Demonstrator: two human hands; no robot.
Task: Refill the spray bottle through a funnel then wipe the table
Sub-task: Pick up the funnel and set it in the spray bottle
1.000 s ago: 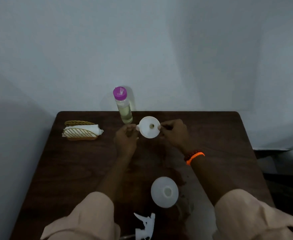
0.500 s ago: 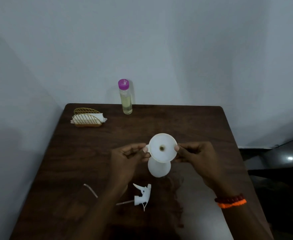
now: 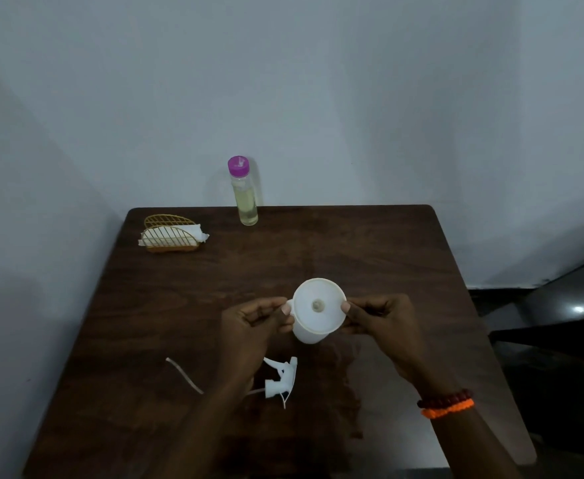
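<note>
Two hands, left hand (image 3: pixel 254 326) and right hand (image 3: pixel 383 323), pinch the funnel (image 3: pixel 319 305) rim atop the open spray bottle (image 3: pixel 309 335), its trigger head (image 3: pixel 280 378) lying just nearer; pouring from the capped refill bottle (image 3: pixel 245 195) beyond and wiping remain.

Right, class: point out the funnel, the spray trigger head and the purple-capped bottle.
funnel (image 3: pixel 319 307), head view, on its white bowl.
spray trigger head (image 3: pixel 281 378), head view, on its white body.
purple-capped bottle (image 3: pixel 247 207), head view, on its clear body.
</note>
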